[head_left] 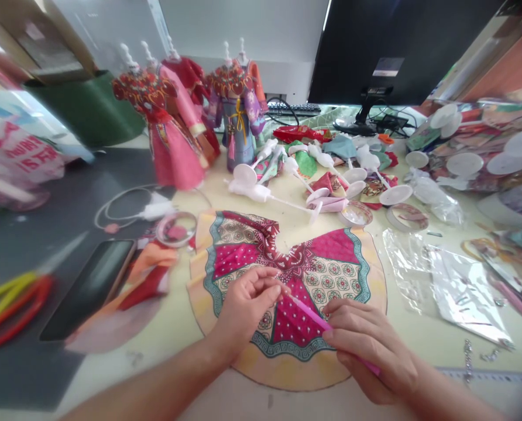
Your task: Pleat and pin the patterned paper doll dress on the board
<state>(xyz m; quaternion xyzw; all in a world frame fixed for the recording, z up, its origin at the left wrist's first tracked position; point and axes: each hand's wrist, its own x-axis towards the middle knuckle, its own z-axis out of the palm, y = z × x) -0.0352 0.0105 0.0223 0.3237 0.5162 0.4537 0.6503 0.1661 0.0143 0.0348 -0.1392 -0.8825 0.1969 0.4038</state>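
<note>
A semicircular piece of patterned doll-skirt fabric [331, 283] lies spread flat on the table, with magenta dotted panels, cream floral panels and a teal wavy border. My right hand [366, 345] is closed around a slim pink pen-like stick [309, 314] with a paler, thin tip. The stick's tip points up and left toward my left hand [250, 298]. Thumb and fingers of my left hand are pinched together at the tip, over the fabric's middle. What sits between them is too small to make out.
Dressed doll bodies [173, 126] stand at the back left, and white doll stands [252, 190] lie behind the fabric. A phone [89, 289] and red-and-yellow-handled tools [15, 307] are at left. Tape rolls [408, 217], clear bags [467, 292] and a ruler [484, 376] are at right.
</note>
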